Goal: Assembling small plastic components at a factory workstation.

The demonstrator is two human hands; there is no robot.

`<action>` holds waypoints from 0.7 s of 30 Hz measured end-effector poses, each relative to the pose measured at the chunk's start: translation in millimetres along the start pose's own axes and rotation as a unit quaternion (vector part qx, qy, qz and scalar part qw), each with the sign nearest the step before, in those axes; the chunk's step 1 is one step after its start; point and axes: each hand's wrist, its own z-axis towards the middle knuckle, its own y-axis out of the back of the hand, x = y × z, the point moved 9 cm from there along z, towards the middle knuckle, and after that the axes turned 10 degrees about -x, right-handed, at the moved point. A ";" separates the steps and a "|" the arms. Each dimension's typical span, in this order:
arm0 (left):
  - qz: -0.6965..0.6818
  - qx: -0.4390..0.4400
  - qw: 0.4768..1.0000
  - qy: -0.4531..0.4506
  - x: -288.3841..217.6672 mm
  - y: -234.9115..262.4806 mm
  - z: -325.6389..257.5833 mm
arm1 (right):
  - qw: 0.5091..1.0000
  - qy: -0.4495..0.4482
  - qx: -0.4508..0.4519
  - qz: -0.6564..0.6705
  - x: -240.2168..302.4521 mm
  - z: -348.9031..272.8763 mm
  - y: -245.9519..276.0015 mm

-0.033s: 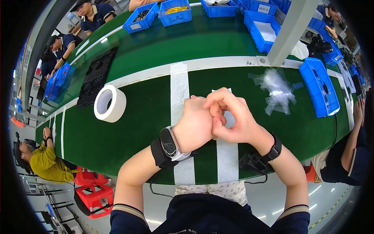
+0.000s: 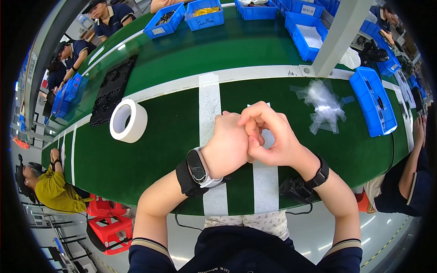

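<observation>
My left hand (image 2: 227,144) is closed, its back turned up and its fingers mostly hidden. Against it rests my right hand (image 2: 272,135), with bent fingers and the thumb curled in near them. Whether anything is between the hands I cannot make out. Both are held over the green table (image 2: 168,159), between two pale strips running toward me. A grey-and-black wristband (image 2: 197,166) sits on my left wrist, and a black strap (image 2: 320,173) circles the right one. A white roll of tape (image 2: 129,121) stands left of my hands; a heap of clear plastic film pieces (image 2: 324,105) lies to the right.
A black moulded tray (image 2: 113,91) lies at the far left. Blue bins (image 2: 205,14) line the back, and a long blue bin (image 2: 374,102) stands right. A grey post (image 2: 342,38) rises behind the film. Co-workers (image 2: 50,186) sit around; red stools (image 2: 109,230) stand lower left.
</observation>
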 end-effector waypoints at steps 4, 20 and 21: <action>0.090 0.014 0.994 -0.061 -1.5 -4.0 -2.7 | 0.999 -0.009 0.011 0.052 3.0 1.2 -2.3; 0.003 -0.042 0.997 -0.071 -4.4 4.1 -2.9 | 0.999 0.043 0.016 0.017 14.5 0.2 -3.0; 0.005 -0.042 0.997 -0.071 -4.3 5.7 -2.9 | 0.999 0.043 0.017 0.018 14.9 1.0 -3.4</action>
